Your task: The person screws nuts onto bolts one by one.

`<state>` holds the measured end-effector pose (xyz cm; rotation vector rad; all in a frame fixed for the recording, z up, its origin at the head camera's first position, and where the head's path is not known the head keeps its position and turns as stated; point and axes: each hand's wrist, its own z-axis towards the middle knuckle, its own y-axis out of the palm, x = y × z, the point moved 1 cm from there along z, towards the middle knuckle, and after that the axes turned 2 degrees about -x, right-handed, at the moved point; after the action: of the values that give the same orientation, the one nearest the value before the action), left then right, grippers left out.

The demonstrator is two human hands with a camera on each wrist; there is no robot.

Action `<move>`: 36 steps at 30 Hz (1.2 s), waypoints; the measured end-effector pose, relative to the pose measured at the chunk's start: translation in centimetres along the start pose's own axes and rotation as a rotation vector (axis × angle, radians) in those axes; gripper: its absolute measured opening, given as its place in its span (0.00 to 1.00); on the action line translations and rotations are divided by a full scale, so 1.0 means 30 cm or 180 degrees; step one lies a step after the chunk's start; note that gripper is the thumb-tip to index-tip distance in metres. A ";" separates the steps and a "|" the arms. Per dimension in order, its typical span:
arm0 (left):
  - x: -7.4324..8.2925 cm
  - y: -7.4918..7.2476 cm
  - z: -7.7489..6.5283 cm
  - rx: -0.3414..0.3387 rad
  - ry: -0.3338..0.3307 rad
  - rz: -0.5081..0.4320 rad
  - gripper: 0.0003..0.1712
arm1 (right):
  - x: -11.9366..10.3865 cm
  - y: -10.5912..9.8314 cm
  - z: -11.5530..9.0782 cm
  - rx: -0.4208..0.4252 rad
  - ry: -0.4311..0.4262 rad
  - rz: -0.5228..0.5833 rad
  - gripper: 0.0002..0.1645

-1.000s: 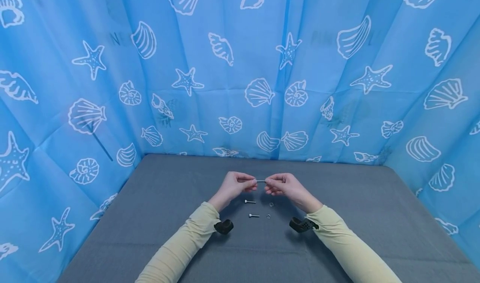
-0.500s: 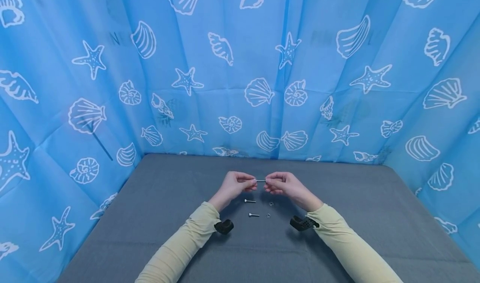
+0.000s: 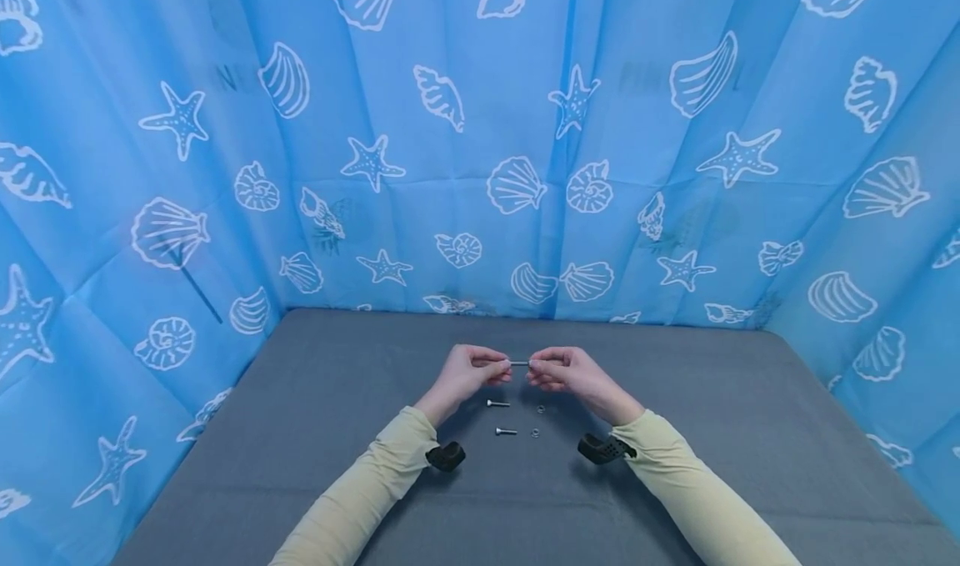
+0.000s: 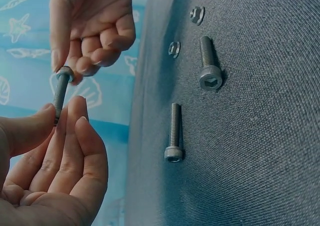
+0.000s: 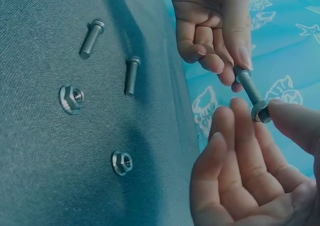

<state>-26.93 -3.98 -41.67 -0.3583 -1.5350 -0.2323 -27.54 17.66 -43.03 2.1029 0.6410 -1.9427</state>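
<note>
Right wrist view: a steel bolt (image 5: 251, 87) is held in the air between my two hands, slanting, with a flanged nut (image 5: 259, 111) around its threaded end; the tip seems to poke just past it. My left hand (image 5: 210, 23) pinches the bolt head between thumb and fingertip, the other fingers loosely curled. My right hand (image 5: 255, 186) pinches the nut the same way, its spare fingers curved below.

From the head view, the bolt lies about level above a grey-covered worktop (image 3: 525, 508). Nearer me on that surface lie a loose bolt (image 3: 498, 403) and a second loose bolt (image 3: 506, 432), with a loose nut (image 3: 541, 409) and a second loose nut (image 3: 536, 433) to their right. A blue curtain (image 3: 480, 132) with white shells and starfish hangs behind.

The likeliest trouble, I judge, is a slip: both pinches are narrow, so the bolt could spin in my left fingers or drop among the loose parts. A tilted nut could also bind on the thread.

Compared with the earlier head frames, little differs: same grips, same loose parts, the whole scene shifted slightly left.
</note>
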 end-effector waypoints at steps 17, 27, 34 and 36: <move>-0.014 -0.002 0.001 -0.0020 0.0022 0.0060 0.13 | 0.013 0.007 0.000 0.0116 0.0147 -0.0003 0.29; -0.102 -0.011 0.060 -0.0010 -0.0023 0.0005 0.15 | 0.010 0.010 -0.006 0.0078 0.0096 -0.0016 0.27; -0.114 -0.017 0.067 0.0001 -0.0013 0.0036 0.17 | 0.013 0.016 -0.001 0.0133 0.0209 0.0013 0.28; -0.114 -0.018 0.067 0.0000 -0.0026 0.0039 0.16 | 0.012 0.017 -0.004 0.0113 0.0152 0.0047 0.27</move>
<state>-29.09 -4.01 -45.02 -0.3689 -1.5405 -0.2213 -27.19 17.33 -43.43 2.1750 0.6026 -1.9152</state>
